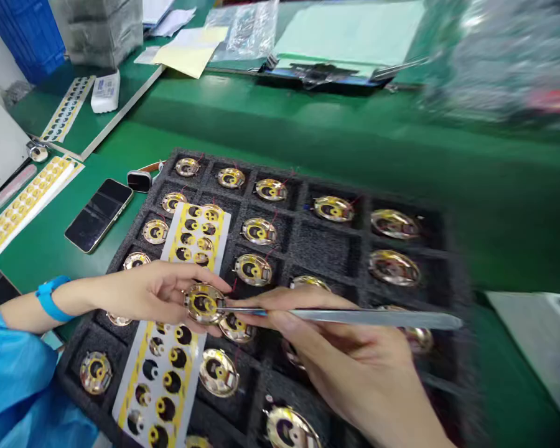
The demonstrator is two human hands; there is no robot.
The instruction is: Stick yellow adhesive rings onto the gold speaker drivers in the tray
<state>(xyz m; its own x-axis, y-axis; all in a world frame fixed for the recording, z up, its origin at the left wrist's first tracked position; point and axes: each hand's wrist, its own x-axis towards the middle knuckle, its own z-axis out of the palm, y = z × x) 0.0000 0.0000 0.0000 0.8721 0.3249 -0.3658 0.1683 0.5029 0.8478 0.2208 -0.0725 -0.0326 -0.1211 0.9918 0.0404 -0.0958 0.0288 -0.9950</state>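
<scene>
Head view: left grip (156, 291) holds a gold-rimmed disc (201, 302) (yellow-marked) at its fingertips (221, 284).

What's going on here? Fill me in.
The left hand holds a round part over a foam tray. The right hand holds tweezers, their tips at the part's face. More such parts sit in the tray's compartments, and a punched sheet lies across it.
</scene>
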